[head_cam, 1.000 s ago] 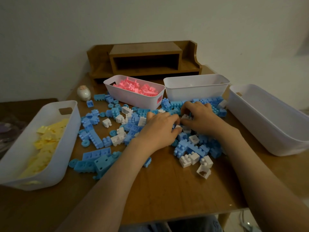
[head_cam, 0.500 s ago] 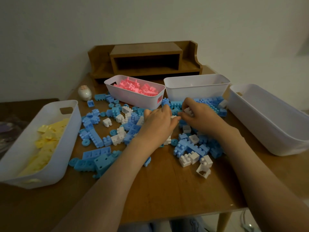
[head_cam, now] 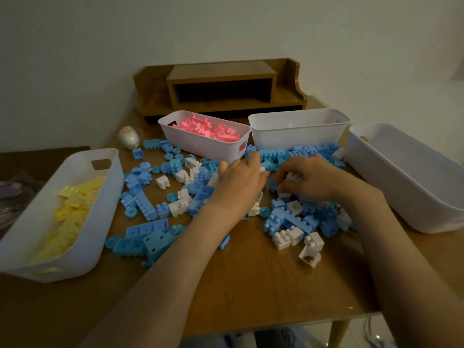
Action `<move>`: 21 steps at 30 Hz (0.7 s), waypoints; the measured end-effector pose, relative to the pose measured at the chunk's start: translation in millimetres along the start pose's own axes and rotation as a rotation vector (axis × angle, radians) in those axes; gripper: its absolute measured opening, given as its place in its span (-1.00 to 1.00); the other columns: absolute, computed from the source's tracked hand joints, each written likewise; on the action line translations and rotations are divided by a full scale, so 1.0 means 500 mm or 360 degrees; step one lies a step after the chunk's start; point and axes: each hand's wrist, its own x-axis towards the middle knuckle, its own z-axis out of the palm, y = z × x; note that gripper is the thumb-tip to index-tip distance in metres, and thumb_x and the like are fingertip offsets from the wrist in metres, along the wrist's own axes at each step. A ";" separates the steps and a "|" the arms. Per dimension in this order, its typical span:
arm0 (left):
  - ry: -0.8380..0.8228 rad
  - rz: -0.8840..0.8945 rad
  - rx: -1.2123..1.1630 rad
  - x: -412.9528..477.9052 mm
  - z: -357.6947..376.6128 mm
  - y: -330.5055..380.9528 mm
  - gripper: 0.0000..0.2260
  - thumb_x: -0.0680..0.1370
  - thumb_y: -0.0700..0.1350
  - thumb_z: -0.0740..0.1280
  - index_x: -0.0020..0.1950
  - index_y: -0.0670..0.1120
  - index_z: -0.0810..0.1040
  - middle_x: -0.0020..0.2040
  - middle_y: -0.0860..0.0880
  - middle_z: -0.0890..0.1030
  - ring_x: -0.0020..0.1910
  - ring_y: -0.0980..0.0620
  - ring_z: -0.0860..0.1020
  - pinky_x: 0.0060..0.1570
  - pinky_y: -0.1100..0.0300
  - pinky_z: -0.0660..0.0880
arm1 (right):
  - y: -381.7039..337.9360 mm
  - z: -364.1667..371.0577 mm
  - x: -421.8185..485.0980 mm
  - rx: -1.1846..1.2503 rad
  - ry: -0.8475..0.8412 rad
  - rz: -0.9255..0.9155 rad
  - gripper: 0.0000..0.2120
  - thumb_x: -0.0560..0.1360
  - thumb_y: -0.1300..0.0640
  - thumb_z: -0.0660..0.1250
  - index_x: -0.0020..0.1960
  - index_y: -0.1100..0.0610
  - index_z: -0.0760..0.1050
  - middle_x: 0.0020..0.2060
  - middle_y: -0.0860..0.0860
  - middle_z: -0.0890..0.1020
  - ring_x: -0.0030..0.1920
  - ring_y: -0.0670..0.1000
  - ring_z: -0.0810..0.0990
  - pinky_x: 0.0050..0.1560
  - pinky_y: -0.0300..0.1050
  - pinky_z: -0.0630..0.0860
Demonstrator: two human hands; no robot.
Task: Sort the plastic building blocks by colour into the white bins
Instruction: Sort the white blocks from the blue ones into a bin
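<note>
Blue blocks point(head_cam: 147, 209) and white blocks point(head_cam: 286, 238) lie mixed over the middle of the wooden table point(head_cam: 251, 285). My right hand point(head_cam: 310, 180) is curled round a few white blocks point(head_cam: 292, 177) in the pile. My left hand point(head_cam: 239, 183) lies palm down over the blocks beside it, and a small white block point(head_cam: 263, 170) shows at its fingertips. Four white bins stand around: one with yellow blocks point(head_cam: 50, 214) at the left, one with pink blocks point(head_cam: 204, 135) at the back, a back-middle bin point(head_cam: 298, 129) and a right bin point(head_cam: 406, 177) in which no blocks show.
A wooden desk shelf point(head_cam: 221, 86) stands against the wall behind the bins. A small white egg-shaped object point(head_cam: 128, 138) sits at the back left. The table's near edge point(head_cam: 276, 330) runs below my forearms.
Both hands have shifted a little toward the back of the pile. My right hand has gathered white blocks into its curled fingers.
</note>
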 end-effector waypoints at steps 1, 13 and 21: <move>0.0013 0.0008 0.0033 0.000 -0.002 -0.001 -0.65 0.66 0.05 0.05 0.33 -0.13 0.28 -0.04 -0.05 0.57 -0.03 -0.07 0.49 0.00 0.08 0.19 | 0.000 -0.001 -0.002 -0.0042 -0.0031 0.0016 -0.94 0.49 -0.02 0.32 -0.06 -0.07 0.51 0.02 -0.11 0.53 0.10 -0.05 0.45 0.30 -0.01 0.11; -0.0019 0.0045 -0.0003 -0.003 0.004 -0.006 -0.68 0.63 0.06 0.11 0.33 -0.05 0.31 0.17 -0.01 0.51 0.20 -0.02 0.43 0.08 0.09 0.16 | -0.027 0.008 0.004 -0.0141 0.0028 0.0098 -0.85 0.52 -0.06 0.27 -0.09 0.00 0.38 -0.17 -0.06 0.52 -0.09 -0.05 0.40 0.08 -0.14 0.21; 0.0175 0.0013 -0.0087 -0.003 0.004 -0.013 -0.70 0.64 0.00 0.11 0.33 -0.08 0.34 0.21 -0.06 0.43 0.21 -0.03 0.38 0.10 0.12 0.20 | -0.034 0.026 0.009 0.0476 0.0362 -0.0081 -0.80 0.54 0.09 0.24 0.14 -0.06 0.34 -0.24 0.01 0.53 -0.29 -0.09 0.50 -0.23 -0.17 0.42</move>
